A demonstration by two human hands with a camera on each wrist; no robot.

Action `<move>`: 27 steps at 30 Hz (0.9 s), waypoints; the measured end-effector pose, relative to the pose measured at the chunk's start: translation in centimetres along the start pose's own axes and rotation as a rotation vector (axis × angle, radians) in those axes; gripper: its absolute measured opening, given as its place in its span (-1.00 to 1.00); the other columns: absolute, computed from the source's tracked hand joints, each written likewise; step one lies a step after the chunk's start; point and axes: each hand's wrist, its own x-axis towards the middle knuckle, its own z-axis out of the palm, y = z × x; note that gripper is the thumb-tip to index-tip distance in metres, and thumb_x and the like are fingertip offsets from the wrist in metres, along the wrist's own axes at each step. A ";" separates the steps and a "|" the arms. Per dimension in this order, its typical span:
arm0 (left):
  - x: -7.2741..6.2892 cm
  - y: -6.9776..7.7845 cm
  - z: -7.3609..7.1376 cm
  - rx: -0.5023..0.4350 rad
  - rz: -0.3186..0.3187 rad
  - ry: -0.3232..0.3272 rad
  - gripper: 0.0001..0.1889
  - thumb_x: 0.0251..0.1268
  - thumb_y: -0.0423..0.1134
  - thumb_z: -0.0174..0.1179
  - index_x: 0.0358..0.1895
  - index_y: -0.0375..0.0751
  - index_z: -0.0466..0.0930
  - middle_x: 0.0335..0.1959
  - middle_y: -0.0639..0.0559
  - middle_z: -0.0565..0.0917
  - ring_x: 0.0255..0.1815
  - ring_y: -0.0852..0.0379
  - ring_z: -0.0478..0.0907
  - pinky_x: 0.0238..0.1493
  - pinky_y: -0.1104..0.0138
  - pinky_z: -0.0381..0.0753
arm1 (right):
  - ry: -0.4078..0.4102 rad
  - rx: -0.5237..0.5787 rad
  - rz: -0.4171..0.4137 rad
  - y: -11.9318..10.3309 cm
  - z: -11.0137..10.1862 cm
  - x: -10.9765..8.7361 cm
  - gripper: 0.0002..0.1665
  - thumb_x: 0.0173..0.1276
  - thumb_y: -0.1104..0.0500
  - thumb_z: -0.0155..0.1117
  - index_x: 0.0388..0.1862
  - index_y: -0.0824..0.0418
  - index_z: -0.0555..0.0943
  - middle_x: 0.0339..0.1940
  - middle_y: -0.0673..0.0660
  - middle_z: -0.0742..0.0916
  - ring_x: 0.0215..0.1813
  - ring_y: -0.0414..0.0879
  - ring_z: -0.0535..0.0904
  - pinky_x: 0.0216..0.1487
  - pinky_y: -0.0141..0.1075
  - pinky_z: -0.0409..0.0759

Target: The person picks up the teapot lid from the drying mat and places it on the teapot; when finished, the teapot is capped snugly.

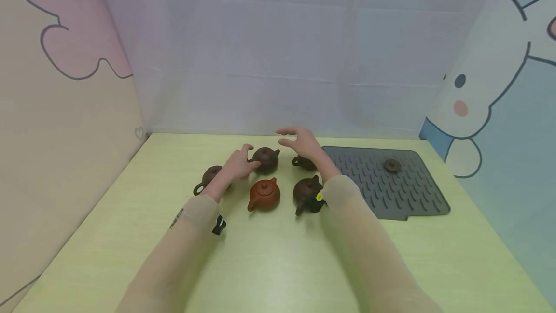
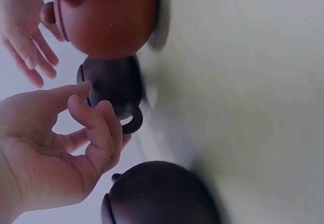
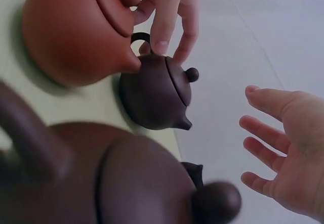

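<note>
My left hand (image 1: 238, 164) is beside the handle of a dark brown teapot (image 1: 266, 159) in the back row. Its thumb and index finger stand apart around the handle, with no firm grip visible; exact contact is unclear. The right wrist view shows that teapot (image 3: 154, 92) upright, lid on, with my left hand's fingers (image 3: 166, 21) at its handle side. My right hand (image 1: 304, 143) hovers above and right of it, fingers spread and holding nothing. Under the right wrist, another dark teapot (image 1: 306, 163) is partly hidden.
A reddish-brown teapot (image 1: 266, 194) stands in front, between two dark teapots (image 1: 306, 188), the left one (image 1: 210, 175) partly behind my left forearm. To the right, a grey ridged mat (image 1: 369, 177) carries a small dark lid-like piece (image 1: 393, 165). A white cloth hangs behind the table.
</note>
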 end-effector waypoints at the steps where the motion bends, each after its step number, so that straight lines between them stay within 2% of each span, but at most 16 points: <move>1: 0.0 0.1 -0.3 0.009 0.006 0.002 -0.35 0.47 -0.11 0.10 0.49 -0.26 0.09 -0.07 -0.33 0.61 -0.56 0.13 0.59 -0.20 0.25 0.59 | 0.017 0.003 -0.012 0.2 -0.3 -0.2 -0.53 0.48 0.01 0.20 0.32 0.03 0.55 0.37 0.12 0.58 0.48 0.07 0.38 0.44 0.05 0.41; 2: 0.1 0.2 -0.5 0.012 0.013 0.000 -0.35 0.47 -0.12 0.09 0.49 -0.26 0.09 0.03 -0.38 0.58 -0.49 0.07 0.64 -0.15 0.20 0.62 | 0.034 0.009 -0.021 0.4 -0.5 -0.4 -0.53 0.48 0.00 0.20 0.33 0.04 0.54 0.37 0.11 0.58 0.48 0.07 0.38 0.44 0.05 0.40; 4: 0.2 0.6 -1.0 0.027 0.034 0.015 -0.36 0.47 -0.13 0.09 0.49 -0.26 0.11 0.20 -0.42 0.46 -0.23 -0.06 0.68 0.00 0.11 0.61 | 0.066 0.022 -0.037 0.9 -1.0 -0.8 -0.52 0.48 0.00 0.20 0.33 0.05 0.54 0.37 0.11 0.58 0.48 0.06 0.38 0.46 0.07 0.38; 6: 0.3 0.9 -1.5 0.053 0.064 0.040 -0.38 0.47 -0.13 0.09 0.48 -0.26 0.14 0.26 -0.43 0.40 0.02 -0.17 0.61 0.08 0.03 0.59 | 0.101 0.028 -0.047 1.4 -1.5 -1.4 -0.52 0.48 0.00 0.21 0.33 0.05 0.54 0.38 0.10 0.58 0.48 0.06 0.39 0.47 0.08 0.35; 9: 0.7 1.6 -2.0 0.090 0.126 0.091 -0.41 0.45 -0.13 0.12 0.45 -0.23 0.21 0.27 -0.38 0.40 0.22 -0.25 0.49 0.13 -0.05 0.56 | 0.147 0.044 -0.054 2.1 -2.3 -2.3 -0.51 0.47 0.01 0.22 0.34 0.04 0.53 0.38 0.10 0.58 0.46 0.06 0.40 0.48 0.12 0.31; 12: 1.3 2.3 -2.4 0.116 0.193 0.126 -0.45 0.42 -0.13 0.15 0.41 -0.17 0.30 0.25 -0.30 0.44 0.21 -0.23 0.51 0.12 -0.06 0.56 | 0.183 0.064 -0.054 2.8 -3.3 -3.2 -0.52 0.47 0.02 0.22 0.34 0.02 0.53 0.39 0.09 0.57 0.44 0.05 0.41 0.51 0.12 0.27; 15: 2.2 3.0 -2.3 0.143 0.263 0.131 -0.49 0.41 -0.12 0.18 0.37 -0.10 0.37 0.22 -0.21 0.51 0.17 -0.17 0.54 0.11 -0.05 0.58 | 0.212 0.096 -0.048 3.4 -4.4 -4.5 -0.51 0.48 0.00 0.21 0.34 0.02 0.52 0.40 0.10 0.56 0.46 0.05 0.40 0.54 0.09 0.23; 18: 2.9 3.6 -1.9 0.184 0.329 0.118 -0.50 0.40 -0.10 0.20 0.35 -0.07 0.41 0.19 -0.15 0.55 0.17 -0.13 0.55 0.10 -0.02 0.60 | 0.241 0.117 -0.048 3.6 -5.7 -6.0 -0.51 0.50 0.04 0.17 0.36 0.08 0.50 0.40 0.16 0.55 0.46 0.10 0.37 0.53 0.11 0.22; 23: 3.6 4.4 -1.0 0.247 0.411 0.078 -0.53 0.39 -0.09 0.21 0.32 -0.07 0.45 0.16 -0.11 0.58 0.16 -0.09 0.56 0.07 0.03 0.63 | 0.312 0.136 -0.019 5.3 -7.8 -7.9 -0.52 0.53 0.06 0.13 0.38 0.10 0.49 0.39 0.21 0.55 0.46 0.14 0.37 0.50 0.16 0.25; 27: 4.1 4.9 0.1 0.296 0.441 0.039 -0.55 0.41 -0.05 0.19 0.30 -0.04 0.47 0.11 -0.07 0.62 0.06 -0.07 0.62 -0.05 0.09 0.66 | 0.384 0.097 0.003 8.0 -9.2 -9.2 -0.52 0.53 0.03 0.12 0.36 0.08 0.50 0.36 0.21 0.58 0.42 0.13 0.41 0.44 0.17 0.33</move>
